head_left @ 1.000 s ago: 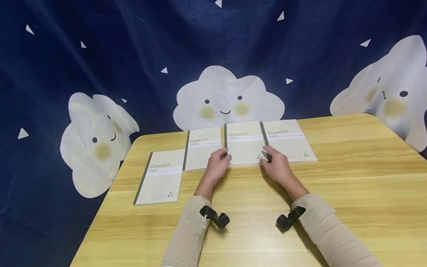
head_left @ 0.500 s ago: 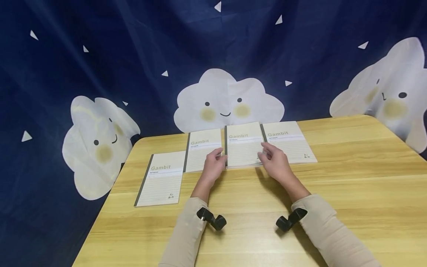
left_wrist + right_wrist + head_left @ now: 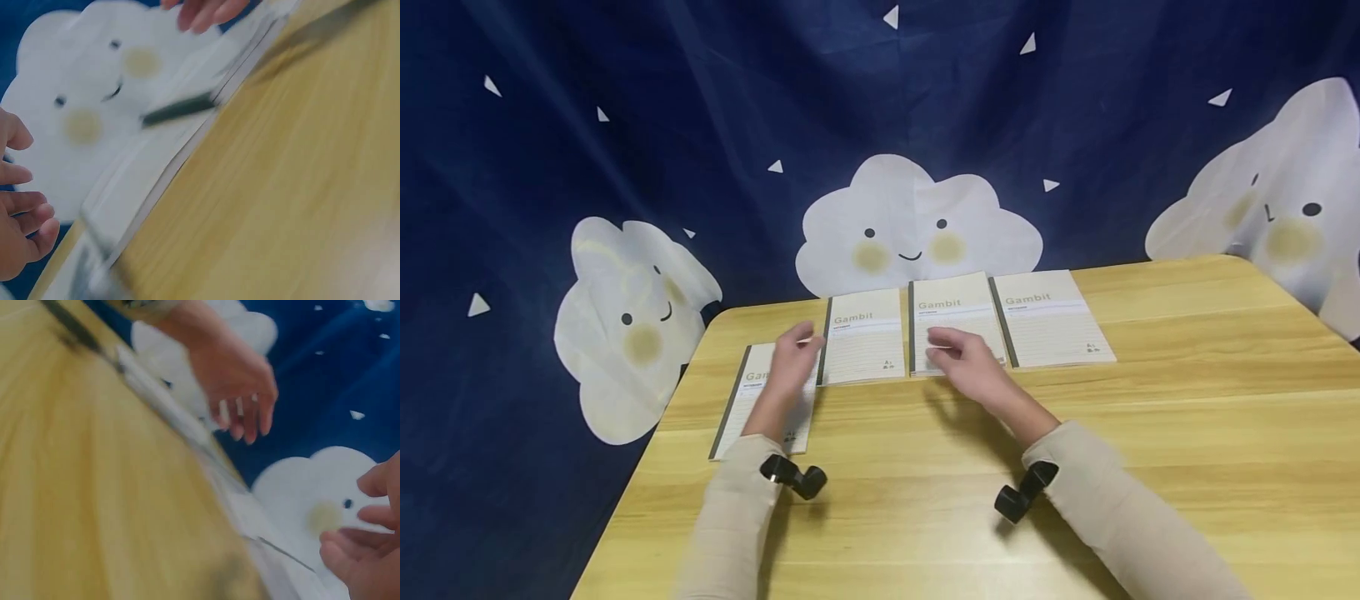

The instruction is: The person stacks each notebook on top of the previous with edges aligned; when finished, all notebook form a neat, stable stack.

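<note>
Several pale Gambit notebooks with dark spines lie on the wooden table. In the head view my left hand [image 3: 792,362] hovers over the lower, leftmost notebook [image 3: 802,410], partly covering it, fingers loosely bent and holding nothing. Beside it is a second notebook [image 3: 867,343], at the left of the back row. My right hand [image 3: 972,367] is over the front of the middle notebook [image 3: 953,302], fingers loosely bent with nothing between them. A last notebook [image 3: 1051,329] lies at the row's right end. The left wrist view shows left-hand fingers [image 3: 30,209] apart from the notebooks.
The table [image 3: 895,492] extends in front of the row and to its right. Behind its far edge hangs a dark blue curtain [image 3: 730,100] with white smiling clouds [image 3: 917,208]. Each sleeve carries a black wrist camera mount [image 3: 793,477].
My left hand has moved left, from between the second and middle notebooks to above the leftmost one. My right hand has shifted left across the middle notebook. The notebooks keep their layout.
</note>
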`<state>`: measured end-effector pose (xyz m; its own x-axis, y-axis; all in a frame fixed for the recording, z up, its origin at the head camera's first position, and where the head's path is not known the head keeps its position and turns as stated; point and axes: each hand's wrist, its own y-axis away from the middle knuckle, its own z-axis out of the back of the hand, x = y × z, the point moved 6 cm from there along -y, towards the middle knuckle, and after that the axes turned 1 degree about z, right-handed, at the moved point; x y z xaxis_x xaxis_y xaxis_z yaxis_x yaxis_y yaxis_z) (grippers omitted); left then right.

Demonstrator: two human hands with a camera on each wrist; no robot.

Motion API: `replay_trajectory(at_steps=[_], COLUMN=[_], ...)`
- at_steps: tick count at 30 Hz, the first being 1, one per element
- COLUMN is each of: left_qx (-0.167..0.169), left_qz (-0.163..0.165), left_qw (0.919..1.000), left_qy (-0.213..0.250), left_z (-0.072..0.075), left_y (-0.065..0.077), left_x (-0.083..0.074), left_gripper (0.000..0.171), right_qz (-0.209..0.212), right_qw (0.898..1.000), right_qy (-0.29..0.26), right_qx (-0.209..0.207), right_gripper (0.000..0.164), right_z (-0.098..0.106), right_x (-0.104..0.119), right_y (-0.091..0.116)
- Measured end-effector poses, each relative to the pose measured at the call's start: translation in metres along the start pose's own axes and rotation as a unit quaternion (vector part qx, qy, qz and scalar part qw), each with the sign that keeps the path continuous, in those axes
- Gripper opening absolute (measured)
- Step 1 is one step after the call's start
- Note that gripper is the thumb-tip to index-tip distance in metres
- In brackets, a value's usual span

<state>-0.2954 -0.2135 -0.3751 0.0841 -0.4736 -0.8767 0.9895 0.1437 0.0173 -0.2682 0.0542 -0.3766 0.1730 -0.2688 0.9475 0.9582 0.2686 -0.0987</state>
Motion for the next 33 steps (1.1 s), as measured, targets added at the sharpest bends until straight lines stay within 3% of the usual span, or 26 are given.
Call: replay_trajectory(at_steps=[6,11,14,20,26,33], left_qx=[-0.019,-0.027,-0.028,-0.018,-0.017,-0.002], left_qz=[0.038,0.078,0.089,0.143,0.161,0.155], left_qw=[0.9938,0.9837,0.9771,0.9646,0.9636,0.9633], left_qy=[-0.102,-0.16,-0.191,-0.221,-0.213,-0.219], left_z=[0.053,0.077,0.085,0.099,0.103,0.102], left_y=[-0.001,0.0,0.0,-0.001,0.001,-0.001], left_x=[0.026,0.047,0.058,0.081,0.087,0.086], left_gripper=[0.054,0.052,0.048,0.06,0.063,0.062], right_qz=[-0.026,-0.079,-0.106,-0.142,-0.177,-0.196], right_qw=[0.995,0.969,0.951,0.939,0.921,0.916], right_qy=[-0.063,-0.201,-0.257,-0.284,-0.319,-0.327], right_qx=[0.068,0.122,0.133,0.134,0.135,0.127], right_gripper=[0.043,0.047,0.051,0.054,0.059,0.061], right_z=[-0.051,-0.093,-0.111,-0.136,-0.156,-0.17], right_x=[-0.002,-0.005,-0.004,0.008,0.011,0.012], right_y=[-0.004,-0.006,-0.006,-0.008,-0.013,-0.019])
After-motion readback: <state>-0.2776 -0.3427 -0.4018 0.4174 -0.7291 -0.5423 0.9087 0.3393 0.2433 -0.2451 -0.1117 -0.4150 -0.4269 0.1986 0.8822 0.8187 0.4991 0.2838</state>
